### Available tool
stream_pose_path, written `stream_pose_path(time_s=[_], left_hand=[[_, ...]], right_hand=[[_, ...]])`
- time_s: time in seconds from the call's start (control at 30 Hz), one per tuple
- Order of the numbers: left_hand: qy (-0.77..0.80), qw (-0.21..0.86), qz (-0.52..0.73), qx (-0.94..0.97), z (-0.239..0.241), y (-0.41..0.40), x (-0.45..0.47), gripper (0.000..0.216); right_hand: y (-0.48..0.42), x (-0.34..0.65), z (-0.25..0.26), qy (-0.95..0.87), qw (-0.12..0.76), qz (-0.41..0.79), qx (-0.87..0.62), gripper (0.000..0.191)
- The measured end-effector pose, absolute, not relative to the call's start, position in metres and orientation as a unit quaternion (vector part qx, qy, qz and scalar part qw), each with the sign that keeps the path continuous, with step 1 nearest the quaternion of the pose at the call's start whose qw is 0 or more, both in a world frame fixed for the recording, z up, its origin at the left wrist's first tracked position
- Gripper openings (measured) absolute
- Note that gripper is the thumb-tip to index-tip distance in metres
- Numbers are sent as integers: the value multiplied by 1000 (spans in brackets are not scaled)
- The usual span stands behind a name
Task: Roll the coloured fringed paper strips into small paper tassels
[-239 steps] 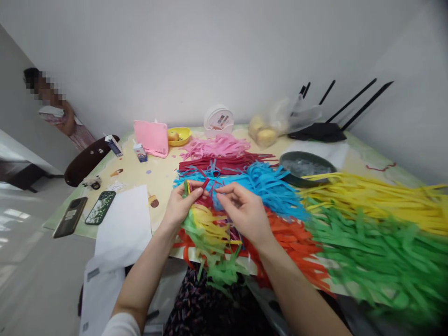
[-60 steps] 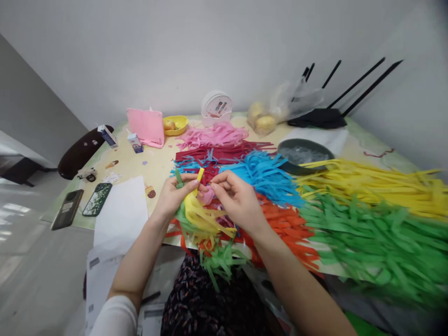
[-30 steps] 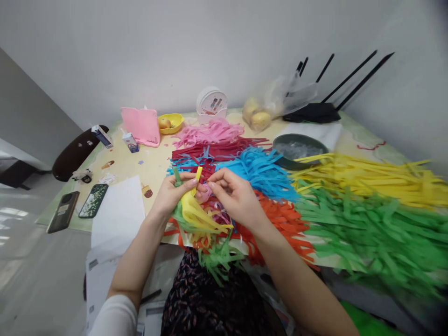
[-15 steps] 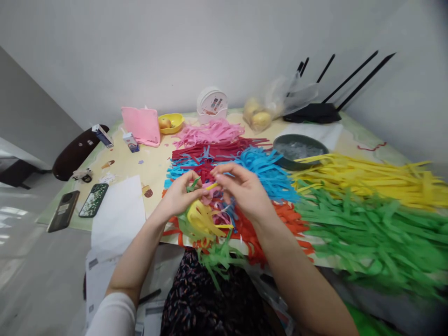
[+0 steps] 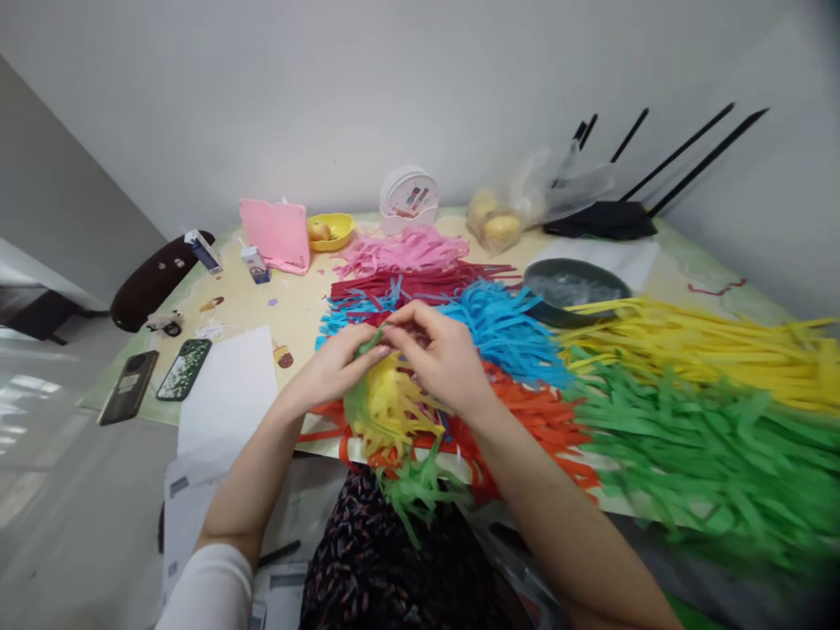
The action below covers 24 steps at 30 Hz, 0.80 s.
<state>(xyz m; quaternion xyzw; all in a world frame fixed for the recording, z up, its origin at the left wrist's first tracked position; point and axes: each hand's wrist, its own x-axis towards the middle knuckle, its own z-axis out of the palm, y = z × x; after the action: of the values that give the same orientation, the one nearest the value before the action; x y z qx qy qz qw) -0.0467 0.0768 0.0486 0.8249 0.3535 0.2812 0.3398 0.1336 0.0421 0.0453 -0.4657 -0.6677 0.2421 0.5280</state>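
Observation:
Both hands meet over the near edge of the table. My left hand [image 5: 341,363] is closed, pinching a bunch of coloured paper strips [image 5: 390,411], yellow and green, that hangs down from it. My right hand [image 5: 437,354] is closed too, its fingertips pinched on the top of the same bunch beside a green strip end. Under the hands lie heaps of orange strips [image 5: 538,420] and blue strips [image 5: 505,324].
Green strips [image 5: 696,446], yellow strips [image 5: 709,350], dark red strips [image 5: 413,284] and pink strips [image 5: 400,254] cover the table. A dark bowl [image 5: 577,293], white paper [image 5: 227,394], two phones [image 5: 154,381], a pink case [image 5: 276,234], a yellow dish [image 5: 332,232] and a bagged fruit [image 5: 499,229] stand around.
My hands have closed together over the top of the bunch; the yellow strip end that stood up between my left fingers is now folded down and hidden under the right fingers.

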Motion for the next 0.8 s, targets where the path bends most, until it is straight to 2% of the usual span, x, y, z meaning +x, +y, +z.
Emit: stream_pose_path(time_s=[0.13,0.23,0.37,0.53,0.63,0.8], left_hand=[[410,271,380,784,52,72,-58,26],[407,240,437,765,51,62,-46,25],[402,349,461,710,42,55,-27,12],[372,545,475,582,38,58,-29,34],[351,573,472,571,39,58,-31,35],[336,591,470,563,40,58,-30,38]], right_hand=[[44,142,43,-628,556,148,-523,10],[41,137,43,-648,532,204,-505,12],[33,130,41,-618,555,306,-466,9],[25,137,36,-613,539,337,-468,11],[24,137,35,-629,513,359,-461,13],[24,134,37,-610,520,362,-476,14]])
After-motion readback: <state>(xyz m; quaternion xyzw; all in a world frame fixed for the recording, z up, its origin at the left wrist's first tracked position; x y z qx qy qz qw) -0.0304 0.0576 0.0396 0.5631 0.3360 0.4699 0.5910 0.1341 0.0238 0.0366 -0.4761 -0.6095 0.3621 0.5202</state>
